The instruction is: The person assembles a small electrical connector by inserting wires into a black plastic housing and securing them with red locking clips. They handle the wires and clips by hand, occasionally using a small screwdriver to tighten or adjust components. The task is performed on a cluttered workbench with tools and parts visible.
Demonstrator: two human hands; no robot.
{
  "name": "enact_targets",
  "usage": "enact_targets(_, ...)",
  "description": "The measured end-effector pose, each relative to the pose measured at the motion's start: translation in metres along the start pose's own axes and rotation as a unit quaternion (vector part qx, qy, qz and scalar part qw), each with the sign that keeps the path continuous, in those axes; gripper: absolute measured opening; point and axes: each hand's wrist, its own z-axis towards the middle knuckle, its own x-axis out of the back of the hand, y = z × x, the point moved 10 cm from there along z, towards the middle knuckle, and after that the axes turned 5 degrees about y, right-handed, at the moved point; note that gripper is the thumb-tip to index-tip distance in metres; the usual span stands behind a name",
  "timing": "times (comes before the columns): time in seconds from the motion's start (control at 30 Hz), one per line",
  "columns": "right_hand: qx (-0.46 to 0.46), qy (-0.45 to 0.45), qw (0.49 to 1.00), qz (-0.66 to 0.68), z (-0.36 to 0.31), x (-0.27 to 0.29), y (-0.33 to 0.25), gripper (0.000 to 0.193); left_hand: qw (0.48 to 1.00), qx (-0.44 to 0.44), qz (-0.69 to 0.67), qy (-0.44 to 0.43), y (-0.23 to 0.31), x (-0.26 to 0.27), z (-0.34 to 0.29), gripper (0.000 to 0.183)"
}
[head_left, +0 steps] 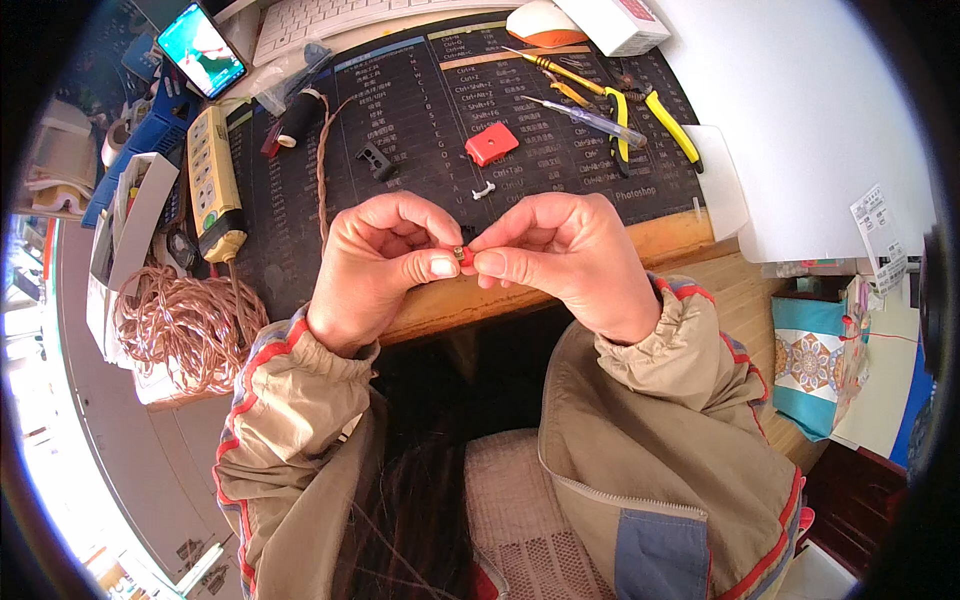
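Observation:
Both hands meet just over the desk's front edge, pinching one small red part with a brass-coloured metal piece [461, 254]. The thumb and forefinger of my left hand [385, 262] grip its brass end. My right hand [565, 255] pinches the red end between thumb and forefinger. Its exact kind is too small to make out. Beyond my fingers, on the dark desk mat [420, 110], lie a red plastic cover [491, 144], a small white plastic piece [483, 190] and a black plastic block with holes [376, 161].
Yellow-handled pliers [618, 125] and a clear-handled screwdriver [590, 122] lie at the right of the mat. Leftward are a power strip [213, 180], a coil of brown twisted cable [190, 325] and a lit phone [202, 50]. A keyboard [330, 22] and mouse [546, 24] sit at the back.

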Motion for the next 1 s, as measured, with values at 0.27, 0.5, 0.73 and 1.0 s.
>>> enact_targets(0.27, 0.035, 0.004, 0.999, -0.034, 0.002, 0.003, -0.011, 0.007, 0.991, -0.034, 0.126, 0.005, 0.02, -0.005, 0.0, 0.02)
enact_targets(0.5, 0.047, 0.014, 0.998, -0.025, 0.001, 0.007, -0.012, 0.009, 0.99, -0.025, 0.133, 0.033, 0.02, -0.005, 0.001, 0.017)
enact_targets(0.73, 0.182, 0.051, 0.963, -0.194, -0.007, 0.005, -0.029, 0.008, 0.976, -0.061, 0.189, 0.084, 0.027, -0.009, -0.009, 0.016)
enact_targets(1.0, 0.247, 0.048, 0.934, -0.253, -0.011, -0.001, -0.034, 0.01, 0.963, -0.081, 0.237, 0.097, 0.031, -0.012, -0.015, 0.018)
